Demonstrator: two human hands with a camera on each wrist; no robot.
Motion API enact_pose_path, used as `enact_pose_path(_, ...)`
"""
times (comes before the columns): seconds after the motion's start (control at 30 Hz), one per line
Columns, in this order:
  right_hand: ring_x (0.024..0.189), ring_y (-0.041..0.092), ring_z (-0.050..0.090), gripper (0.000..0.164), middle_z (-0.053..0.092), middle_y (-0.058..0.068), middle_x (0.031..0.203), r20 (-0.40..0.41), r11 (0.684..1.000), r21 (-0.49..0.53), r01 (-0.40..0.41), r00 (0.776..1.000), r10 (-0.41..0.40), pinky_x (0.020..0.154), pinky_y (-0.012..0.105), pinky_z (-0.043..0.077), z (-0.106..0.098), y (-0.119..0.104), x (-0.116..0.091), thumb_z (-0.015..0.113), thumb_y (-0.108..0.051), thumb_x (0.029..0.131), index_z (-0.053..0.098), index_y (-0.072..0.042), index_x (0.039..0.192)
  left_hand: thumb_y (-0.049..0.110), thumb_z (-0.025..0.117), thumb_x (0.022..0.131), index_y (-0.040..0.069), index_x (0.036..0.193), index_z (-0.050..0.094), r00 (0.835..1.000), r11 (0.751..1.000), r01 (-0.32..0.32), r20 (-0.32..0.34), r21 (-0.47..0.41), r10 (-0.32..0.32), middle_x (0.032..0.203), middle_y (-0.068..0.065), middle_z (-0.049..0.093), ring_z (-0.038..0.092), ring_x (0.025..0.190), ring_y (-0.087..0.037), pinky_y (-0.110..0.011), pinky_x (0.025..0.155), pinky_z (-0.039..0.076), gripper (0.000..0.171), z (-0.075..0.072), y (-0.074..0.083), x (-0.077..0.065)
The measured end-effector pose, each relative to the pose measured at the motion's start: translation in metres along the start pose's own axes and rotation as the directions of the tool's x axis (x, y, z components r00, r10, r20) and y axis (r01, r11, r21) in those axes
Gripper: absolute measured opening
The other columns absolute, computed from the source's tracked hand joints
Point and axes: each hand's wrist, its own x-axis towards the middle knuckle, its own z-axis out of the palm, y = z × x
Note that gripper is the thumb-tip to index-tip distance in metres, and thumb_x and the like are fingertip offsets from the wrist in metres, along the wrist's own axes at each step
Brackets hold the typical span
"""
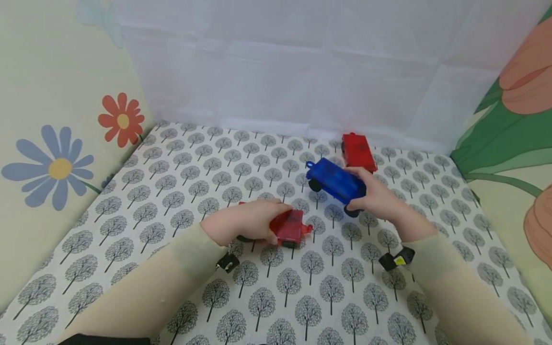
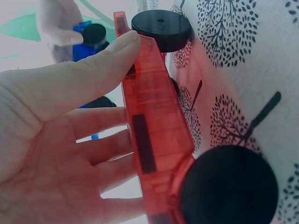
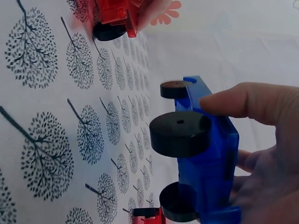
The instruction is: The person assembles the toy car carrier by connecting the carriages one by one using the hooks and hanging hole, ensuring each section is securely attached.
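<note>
My left hand [image 1: 253, 219] grips a see-through red toy wagon [image 1: 290, 229] with black wheels, thumb on one side and fingers on the other. Its wheels are close to the cloth, and a small red hitch sticks out to the right. My right hand [image 1: 381, 199] holds a blue toy wagon [image 1: 333, 178] by its near right end, tilted and lifted above the cloth. A ring hitch sits at the blue wagon's far left end; its black wheels [image 3: 181, 133] hang free in the right wrist view. Just behind, another red toy wagon [image 1: 359, 152] lies on the cloth.
A white cloth with dark printed trees [image 1: 310, 268] covers the table. White sheeting [image 1: 293, 72] hangs along the back edge. Flower-painted walls [image 1: 56, 167] rise at left and right.
</note>
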Motion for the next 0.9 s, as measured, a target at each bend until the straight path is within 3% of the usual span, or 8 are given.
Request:
enact_pose_path(0.2,0.126,0.044,0.038,0.091,0.031,0.017,0.153,0.068,0.998,-0.031,0.06,0.996,-0.057,0.092,0.06,0.042,-0.006,0.006,-0.017,0.078,-0.008,0.077,0.031,-0.027,0.153,0.021,0.086,0.077,0.005,0.15,0.041,1.0,1.0,0.0,0.003,0.01,0.0,0.139,-0.014,0.051,0.052,0.113,-0.022,-0.039,0.099,0.042,0.087,-0.001,0.0,0.0)
enact_pose_path(0.4,0.12,0.043,0.043,0.093,0.035,0.013,0.15,0.173,0.985,-0.014,0.171,0.971,-0.166,0.092,0.058,0.041,-0.006,0.021,-0.029,0.079,-0.006,0.074,0.035,-0.034,0.151,0.021,0.086,0.077,0.006,0.15,0.041,1.0,1.0,0.0,0.002,0.01,0.0,0.138,-0.013,0.052,0.052,0.112,-0.021,-0.039,0.098,0.042,0.087,-0.001,0.0,0.0)
enact_pose_path(0.63,0.121,0.042,0.043,0.092,0.035,0.011,0.15,0.26,0.964,0.033,0.263,0.929,-0.263,0.093,0.058,0.039,-0.01,0.029,-0.042,0.079,-0.006,0.073,0.036,-0.027,0.152,0.022,0.087,0.076,0.006,0.15,0.041,1.0,1.0,0.007,0.003,0.008,-0.007,0.135,-0.012,0.053,0.052,0.11,-0.02,-0.039,0.097,0.043,0.088,0.0,0.0,0.001)
enact_pose_path(0.9,0.125,0.049,0.037,0.088,0.03,0.014,0.152,0.273,0.971,0.014,0.237,0.934,-0.232,0.091,0.063,0.04,-0.013,0.033,-0.054,0.081,-0.008,0.073,0.041,-0.03,0.148,0.022,0.087,0.076,0.006,0.15,0.041,1.0,1.0,0.01,0.004,0.009,-0.01,0.135,-0.011,0.054,0.053,0.111,-0.02,-0.039,0.098,0.042,0.089,0.001,0.0,0.002)
